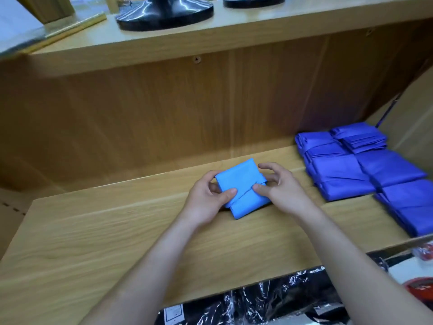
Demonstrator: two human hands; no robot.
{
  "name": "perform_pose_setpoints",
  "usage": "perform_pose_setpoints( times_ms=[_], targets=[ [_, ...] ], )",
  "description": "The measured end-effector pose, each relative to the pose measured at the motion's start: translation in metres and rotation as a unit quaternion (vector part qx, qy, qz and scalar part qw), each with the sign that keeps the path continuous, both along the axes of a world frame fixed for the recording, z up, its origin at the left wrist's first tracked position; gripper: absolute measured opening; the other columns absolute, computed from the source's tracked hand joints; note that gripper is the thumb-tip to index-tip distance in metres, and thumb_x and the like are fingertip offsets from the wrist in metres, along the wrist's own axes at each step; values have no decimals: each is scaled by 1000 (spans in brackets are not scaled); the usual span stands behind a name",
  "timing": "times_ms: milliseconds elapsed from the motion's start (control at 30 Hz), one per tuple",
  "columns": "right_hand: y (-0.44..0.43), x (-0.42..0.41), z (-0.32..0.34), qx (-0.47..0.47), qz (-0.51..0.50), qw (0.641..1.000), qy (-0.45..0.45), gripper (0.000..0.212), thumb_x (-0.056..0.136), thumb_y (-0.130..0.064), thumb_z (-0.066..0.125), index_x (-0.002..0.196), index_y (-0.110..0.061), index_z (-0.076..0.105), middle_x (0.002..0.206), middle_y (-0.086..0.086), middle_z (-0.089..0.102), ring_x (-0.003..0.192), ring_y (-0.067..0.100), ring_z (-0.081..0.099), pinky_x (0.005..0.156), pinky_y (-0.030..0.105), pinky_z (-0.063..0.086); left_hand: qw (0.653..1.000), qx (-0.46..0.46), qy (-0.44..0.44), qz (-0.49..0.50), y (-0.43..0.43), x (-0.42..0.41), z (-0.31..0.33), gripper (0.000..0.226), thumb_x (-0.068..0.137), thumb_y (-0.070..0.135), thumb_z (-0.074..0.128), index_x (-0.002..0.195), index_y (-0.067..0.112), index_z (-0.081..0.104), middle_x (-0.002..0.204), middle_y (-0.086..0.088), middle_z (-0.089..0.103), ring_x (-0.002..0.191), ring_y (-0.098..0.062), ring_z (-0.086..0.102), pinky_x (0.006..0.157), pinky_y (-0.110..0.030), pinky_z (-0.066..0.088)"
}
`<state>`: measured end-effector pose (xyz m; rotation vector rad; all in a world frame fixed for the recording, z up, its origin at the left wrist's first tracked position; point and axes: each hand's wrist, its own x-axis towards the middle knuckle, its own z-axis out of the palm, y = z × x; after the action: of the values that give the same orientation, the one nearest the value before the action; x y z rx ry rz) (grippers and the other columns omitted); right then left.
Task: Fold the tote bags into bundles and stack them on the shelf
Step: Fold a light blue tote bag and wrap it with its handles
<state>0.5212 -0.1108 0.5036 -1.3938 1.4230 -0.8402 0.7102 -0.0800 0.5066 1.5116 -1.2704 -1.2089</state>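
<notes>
Black items wrapped in shiny plastic (269, 299) lie nearest, below the front edge of the wooden shelf (105, 231), with something red and white (419, 277) at the lower right. Two bare forearms reach up over that edge to one light blue bundle (241, 186), a folded tote bag lying on the shelf board.

Left hand (208, 198) grips the bundle's left side, thumb pressed on top by the diagonal flap edge, fingers tucked behind. Right hand (281, 186) grips its right side, thumb on the flap, fingers curled over the far right corner.

Right of the bundle, well apart from it, darker blue folded bags (365, 167) lie packed together in two rows against the shelf's side wall; at least five piles show, but the exact count cannot be told. Above the bundle, on an upper shelf (234, 29), stand two round black bases (164, 12), and up to the left lies one gold-coloured strip (77, 26).
</notes>
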Motion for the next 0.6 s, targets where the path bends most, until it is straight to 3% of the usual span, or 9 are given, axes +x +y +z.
perform_pose_setpoints(
  times_ms=[133, 233, 300, 467, 600],
  targets=[
    [-14, 0, -11, -75, 13, 994, 81, 59, 83, -17, 70, 135, -31, 46, 115, -7, 64, 106, 15, 63, 100, 37, 47, 998, -1, 16, 54, -37, -9, -3, 36, 85, 10, 73, 117, 13, 56, 81, -5, 73, 70, -15, 70, 74, -33, 56],
    [-22, -6, -20, -125, 34, 981, 143, 65, 83, -16, 71, 140, -30, 43, 125, -2, 62, 113, 18, 60, 101, 36, 45, 994, -15, -1, 112, -62, -14, -9, 38, 81, 16, 77, 107, 24, 51, 84, -11, 73, 72, -23, 69, 79, -43, 57],
    [-28, -10, -23, -146, 23, 975, 167, 62, 83, -17, 72, 137, -32, 46, 118, -2, 62, 107, 19, 60, 97, 36, 46, 989, -30, -39, 138, -73, -19, -13, 41, 79, 25, 79, 97, 31, 44, 83, -10, 73, 74, -23, 68, 81, -47, 56],
    [-38, -18, -27, -155, -3, 969, 192, 51, 79, -21, 75, 123, -35, 52, 97, -7, 60, 89, 16, 61, 83, 34, 50, 983, -99, -124, 93, -73, -33, -15, 29, 83, 30, 74, 90, 31, 46, 83, 6, 66, 74, -15, 62, 79, -42, 53],
    [-37, -27, -34, -181, -24, 962, 202, 49, 81, -22, 74, 125, -30, 55, 104, -2, 63, 96, 22, 63, 85, 40, 51, 955, -97, -278, 22, -59, -37, -15, 37, 80, 32, 76, 110, 28, 54, 92, 7, 66, 86, -13, 64, 79, -30, 50]
  ],
)
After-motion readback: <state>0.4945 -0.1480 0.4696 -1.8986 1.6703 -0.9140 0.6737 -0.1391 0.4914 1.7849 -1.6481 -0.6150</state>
